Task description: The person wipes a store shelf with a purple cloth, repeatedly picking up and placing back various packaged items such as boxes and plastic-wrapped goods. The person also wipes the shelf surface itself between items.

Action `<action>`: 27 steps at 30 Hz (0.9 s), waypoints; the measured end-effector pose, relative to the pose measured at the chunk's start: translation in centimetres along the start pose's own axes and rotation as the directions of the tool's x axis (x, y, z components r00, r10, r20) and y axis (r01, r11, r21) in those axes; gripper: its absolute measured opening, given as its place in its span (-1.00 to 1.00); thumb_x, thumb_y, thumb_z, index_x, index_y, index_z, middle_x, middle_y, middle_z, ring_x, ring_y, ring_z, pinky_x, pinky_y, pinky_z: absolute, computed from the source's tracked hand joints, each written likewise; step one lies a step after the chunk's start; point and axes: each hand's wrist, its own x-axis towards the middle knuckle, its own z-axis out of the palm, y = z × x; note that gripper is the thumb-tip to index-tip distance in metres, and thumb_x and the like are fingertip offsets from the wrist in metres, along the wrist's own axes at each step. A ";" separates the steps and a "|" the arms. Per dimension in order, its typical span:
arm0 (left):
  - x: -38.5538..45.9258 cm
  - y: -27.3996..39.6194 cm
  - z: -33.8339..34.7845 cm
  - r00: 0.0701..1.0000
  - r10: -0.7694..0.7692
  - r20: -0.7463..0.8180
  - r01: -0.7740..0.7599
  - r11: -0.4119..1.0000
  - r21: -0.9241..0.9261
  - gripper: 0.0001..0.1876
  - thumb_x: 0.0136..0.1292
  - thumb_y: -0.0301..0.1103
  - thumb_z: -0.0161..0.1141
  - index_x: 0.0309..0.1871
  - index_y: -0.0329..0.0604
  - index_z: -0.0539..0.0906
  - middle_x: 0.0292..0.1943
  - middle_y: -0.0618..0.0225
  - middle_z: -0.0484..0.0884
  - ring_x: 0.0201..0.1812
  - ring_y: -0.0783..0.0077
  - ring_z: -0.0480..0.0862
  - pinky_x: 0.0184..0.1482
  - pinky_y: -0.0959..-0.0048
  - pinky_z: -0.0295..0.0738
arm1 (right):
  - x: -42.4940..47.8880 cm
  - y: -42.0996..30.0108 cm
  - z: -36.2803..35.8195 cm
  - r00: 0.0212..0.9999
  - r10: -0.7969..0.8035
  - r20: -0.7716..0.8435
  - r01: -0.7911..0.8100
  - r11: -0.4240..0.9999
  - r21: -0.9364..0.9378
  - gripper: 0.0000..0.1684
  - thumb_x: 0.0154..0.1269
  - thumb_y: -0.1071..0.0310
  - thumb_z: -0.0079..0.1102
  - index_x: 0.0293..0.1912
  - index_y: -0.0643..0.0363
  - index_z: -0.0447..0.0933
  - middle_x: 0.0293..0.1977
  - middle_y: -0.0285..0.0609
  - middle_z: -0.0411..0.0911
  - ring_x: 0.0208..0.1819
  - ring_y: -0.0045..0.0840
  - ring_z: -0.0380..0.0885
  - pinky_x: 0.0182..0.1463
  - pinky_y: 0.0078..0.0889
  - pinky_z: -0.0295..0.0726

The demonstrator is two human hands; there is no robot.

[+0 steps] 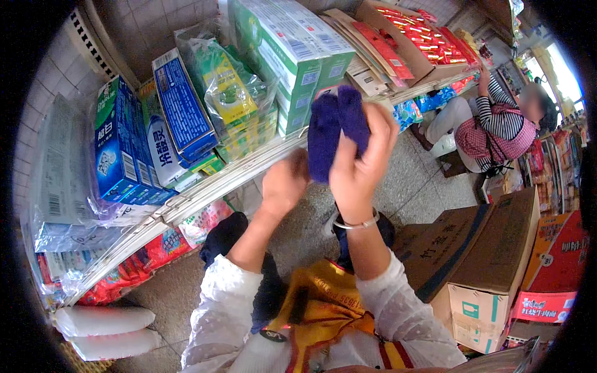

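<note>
A folded dark purple cloth item [325, 135], fuzzy and with a small tag at its top, is pinched upright between the thumb and fingers of my right hand [359, 161]. A silver bangle circles that wrist. Close to the lower left side of the cloth is my left hand [285, 181], blurred, with its fingers curled; whether it grips anything is not clear. Both hands are in front of the shelf edge [224, 186]. Behind them stand green-and-white cartons [298, 56] in clear wrap.
Toothpaste boxes [184, 100] fill the shelf at left. An open carton of red-wrapped goods [422, 39] stands farther along. Cardboard boxes [494, 247] are stacked at right. A person [499, 126] in a checked apron sits in the aisle. White sacks [107, 333] lie at lower left.
</note>
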 end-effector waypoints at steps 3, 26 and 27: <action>-1.0 0.7 0.7 0.963 -0.028 0.269 -0.098 0.890 0.445 -0.67 0.25 -0.16 -0.04 -0.13 -0.15 0.61 -0.25 0.03 0.67 -0.18 -0.04 0.66 -0.15 0.07 0.54 | 0.1 1.8 3.3 0.996 -0.038 0.083 0.056 0.974 -0.218 -0.46 -0.06 0.58 0.05 0.03 0.22 0.35 -0.04 0.07 0.31 0.03 -0.03 0.34 0.12 -0.12 0.34; 4.8 9.6 4.2 0.981 0.194 0.027 -0.162 0.880 -0.447 -0.69 0.37 -0.31 0.04 0.09 -0.24 0.47 -0.04 0.26 0.52 0.03 0.40 0.50 0.08 0.34 0.45 | -15.1 13.2 0.4 0.135 0.228 0.964 -0.153 0.966 -0.207 -0.70 0.08 0.30 0.05 -0.19 0.21 0.57 -0.27 0.01 0.62 -0.18 -0.17 0.63 -0.12 -0.05 0.58; 7.0 10.3 4.7 0.970 0.237 -0.061 -0.243 0.903 -0.355 -0.67 0.35 -0.30 0.05 0.12 -0.23 0.46 -0.02 0.25 0.51 0.07 0.38 0.48 0.14 0.31 0.39 | -14.7 13.3 0.0 0.187 0.238 0.953 -0.204 0.958 -0.200 -0.70 0.09 0.31 0.05 -0.18 0.21 0.56 -0.25 0.01 0.62 -0.17 -0.17 0.62 -0.11 -0.06 0.58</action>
